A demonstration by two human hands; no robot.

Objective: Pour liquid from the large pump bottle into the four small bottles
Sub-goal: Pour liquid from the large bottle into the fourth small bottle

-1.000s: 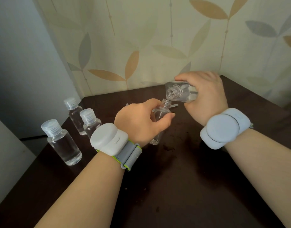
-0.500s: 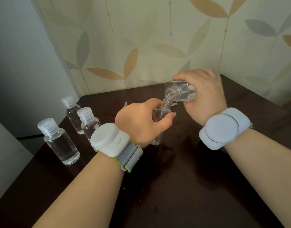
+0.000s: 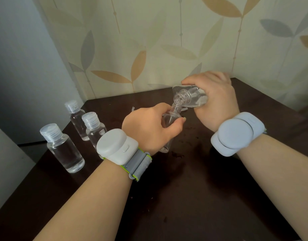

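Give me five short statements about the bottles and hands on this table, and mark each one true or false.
1. The left hand grips the uncapped small bottle. True.
2. The right hand rests flat on the table. False: it holds the large bottle, tipped.
3. Three capped bottles stand on the left. True.
4. The large bottle's mouth is at the small bottle's neck. True.
5. The capped bottles lie on their sides. False: they stand upright.

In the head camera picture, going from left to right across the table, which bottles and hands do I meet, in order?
Nearest capped bottle → far capped bottle → third capped bottle → left hand → open small bottle it grips → tilted large bottle → right hand holding it.
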